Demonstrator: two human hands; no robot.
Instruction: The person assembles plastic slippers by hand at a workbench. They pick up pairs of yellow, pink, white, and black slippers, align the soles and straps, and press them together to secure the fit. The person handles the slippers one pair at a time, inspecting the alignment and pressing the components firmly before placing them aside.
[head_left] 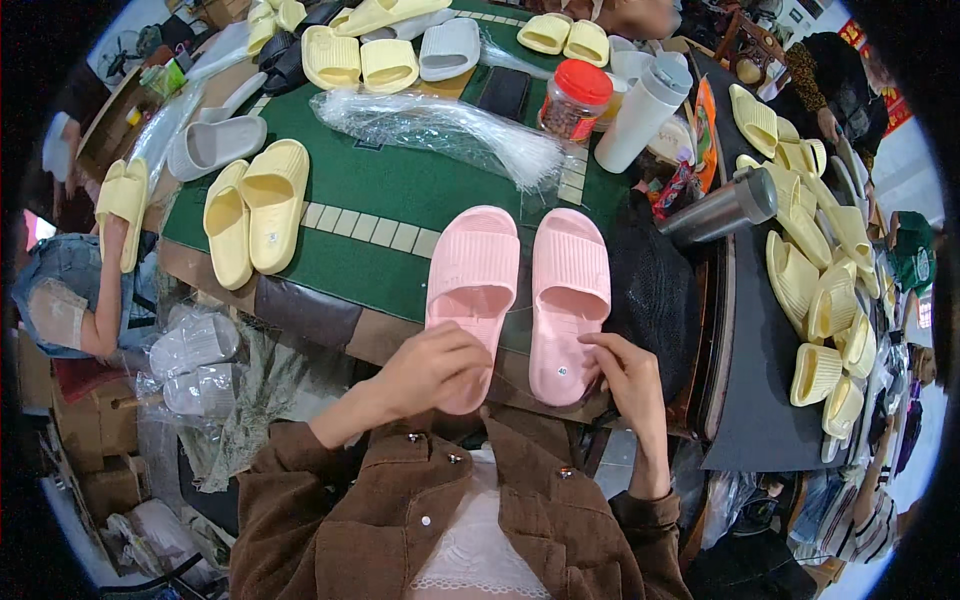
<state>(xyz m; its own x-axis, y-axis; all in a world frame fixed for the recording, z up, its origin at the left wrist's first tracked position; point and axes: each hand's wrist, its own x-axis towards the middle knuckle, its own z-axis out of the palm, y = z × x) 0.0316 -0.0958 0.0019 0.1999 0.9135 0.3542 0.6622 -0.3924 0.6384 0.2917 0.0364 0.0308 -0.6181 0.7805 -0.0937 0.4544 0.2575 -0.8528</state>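
A pair of pink slides lies side by side at the table's near edge, toes pointing away from me. Over the heel of the left pink slide (474, 255) is my left hand (435, 368), its fingers curled together; whatever they pinch is hidden. The right pink slide (572, 262) carries a small round sticker (562, 371) on its heel. My right hand (628, 375) touches that heel's right edge with bent fingers, thumb side against the sole.
Yellow slides (275, 205) stand to the left on the green mat (370, 200). Ahead lies a bundle of clear plastic bags (450, 130). A red-lidded jar (575, 100), a white bottle (643, 112) and a steel tumbler (720, 207) stand right. Other people work around the table.
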